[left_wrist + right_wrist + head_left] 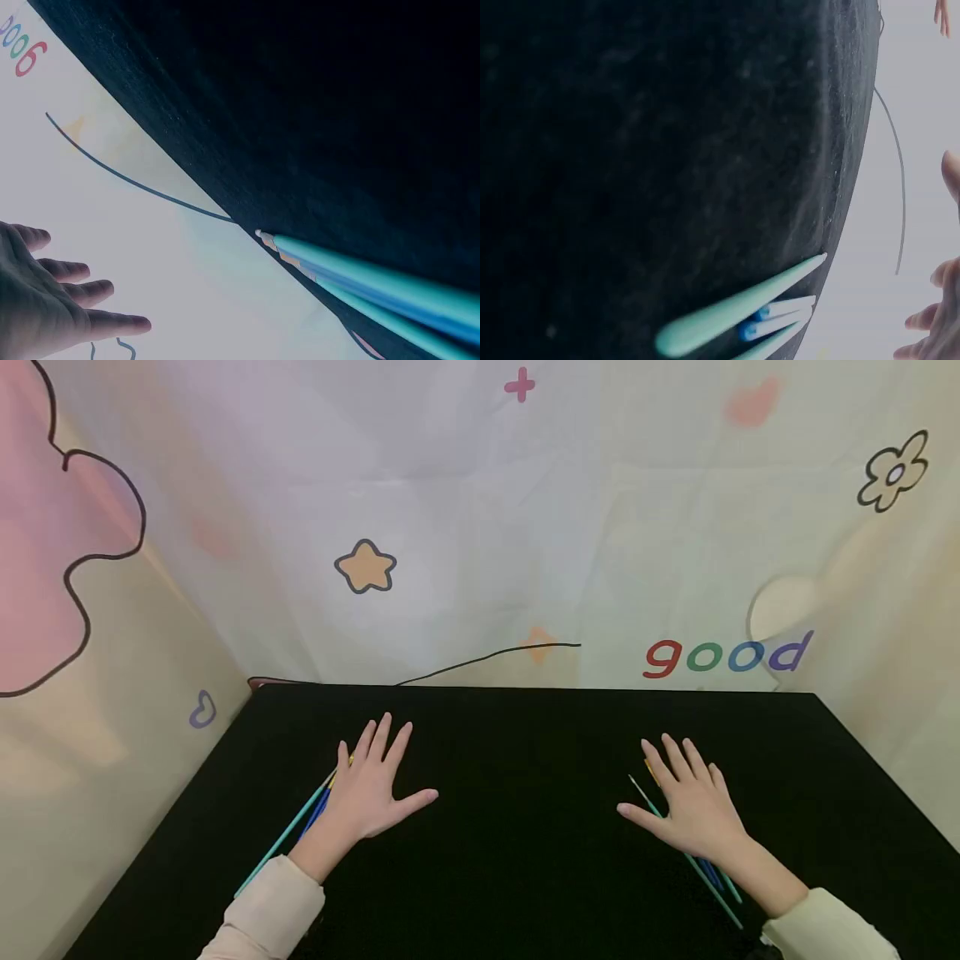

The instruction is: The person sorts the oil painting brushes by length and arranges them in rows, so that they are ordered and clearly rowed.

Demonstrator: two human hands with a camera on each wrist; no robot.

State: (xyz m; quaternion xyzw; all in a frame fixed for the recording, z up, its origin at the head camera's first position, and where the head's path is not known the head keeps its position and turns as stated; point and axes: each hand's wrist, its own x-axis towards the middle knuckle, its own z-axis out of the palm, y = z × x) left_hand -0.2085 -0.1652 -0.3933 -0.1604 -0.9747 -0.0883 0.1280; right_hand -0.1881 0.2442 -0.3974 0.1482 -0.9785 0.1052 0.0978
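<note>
My left hand (pixel 363 795) is held over the left side of the black table, fingers spread and straight, holding nothing. Partly hidden beneath it lie slim sticks: a long teal stick (pixel 285 832) and blue sticks with yellow ends (pixel 318 808). The left wrist view shows a teal stick (pixel 375 281) with a pale tip. My right hand (pixel 699 806), also spread and holding nothing, is over a similar group with a teal stick (pixel 712 890) and blue sticks (pixel 707 870). In the right wrist view, a tapered teal stick (pixel 735 309) lies beside blue-and-white sticks (pixel 769 324). Their exact kind is unclear.
The black tabletop (pixel 510 827) stretches between the two hands and groups of sticks. Behind and beside it hangs a pale printed cloth (pixel 465 527) with a star, a flower and the word "good". The table's back edge meets this cloth.
</note>
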